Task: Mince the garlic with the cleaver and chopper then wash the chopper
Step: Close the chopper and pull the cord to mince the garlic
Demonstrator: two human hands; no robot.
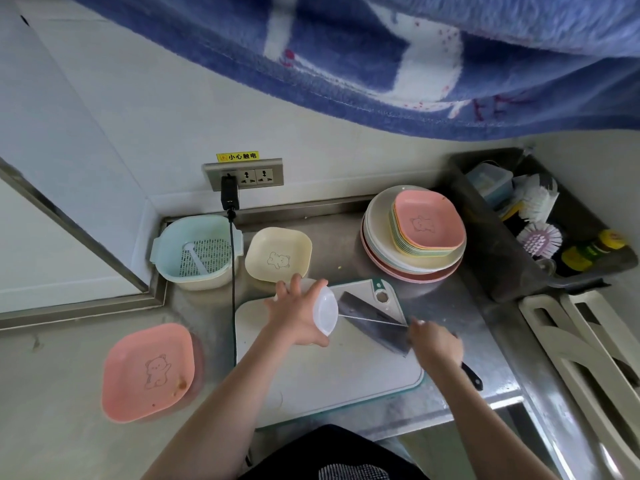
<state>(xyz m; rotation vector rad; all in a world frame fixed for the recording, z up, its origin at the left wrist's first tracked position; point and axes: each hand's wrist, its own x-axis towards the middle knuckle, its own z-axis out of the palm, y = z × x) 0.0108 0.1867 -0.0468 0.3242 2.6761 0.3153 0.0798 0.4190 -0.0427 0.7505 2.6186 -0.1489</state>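
a steel counter (349,233) carries everything here. a white cutting board (332,372) lies flat on it, right under the fingers of both hands, and a cleaver (370,323) lies on the board between the two sets of fingertips. just beyond the left fingers sits a cream square dish (278,254), and further out to their left a pale blue strainer basket (197,252). a pink square dish (149,372) sits on the counter well to the left of the left hand, nearer the person. beyond the right fingers stands a stack of round plates (414,261) topped by square dishes. a black cord (232,289) trails down across the counter beside the board's left edge.
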